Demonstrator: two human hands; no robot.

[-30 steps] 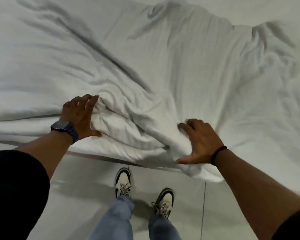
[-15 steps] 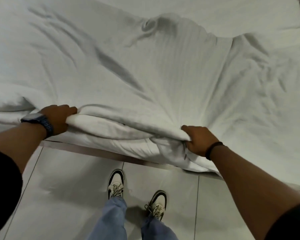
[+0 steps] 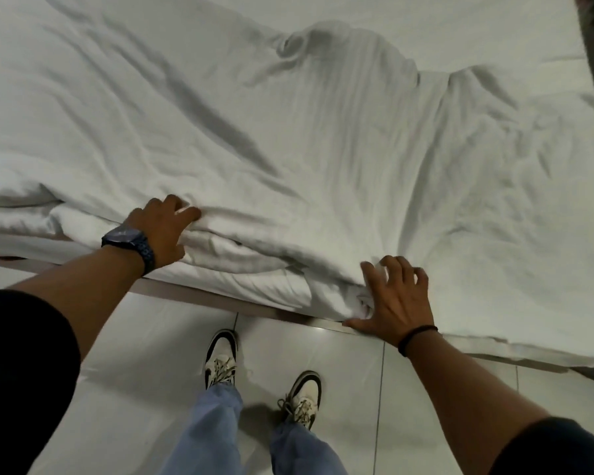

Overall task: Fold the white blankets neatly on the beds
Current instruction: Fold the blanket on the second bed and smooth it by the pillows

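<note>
White cotton-like blanket (image 3: 323, 159) is lying rumpled across the bed (image 3: 494, 39), covering most of the mattress top; long creases are running diagonally from upper left toward the near edge. Its near edge is sitting bunched in thick layered folds along the bedside, just above the floor (image 3: 124, 354).

Left hand (image 3: 162, 231) is resting palm-down on top of the bunched edge, at the left part of the fold. Fingers (image 3: 182, 207) are lying loosely apart and curling into the cloth, tips pressing down; nothing is being pinched that can be seen. Dark watch (image 3: 129, 243) is sitting on that wrist.

Right hand (image 3: 398, 299) is pressing flat on the blanket corner at the near edge, further right. Fingers (image 3: 391, 265) are spreading wide, the thumb (image 3: 357, 325) is stretching out along the bed's lower edge. A wad of cloth is bulging just left of the palm; whether the hand is gripping it cannot be told. Thin black band (image 3: 417, 337) is circling that wrist.

Both hands are lying well apart, with the layered fold running between them.

Below the bed edge: pale tiled floor, two light sneakers (image 3: 220, 361) with dark trim, blue jeans (image 3: 216, 430). Dark sleeves (image 3: 21, 371) are showing at both lower corners.
</note>
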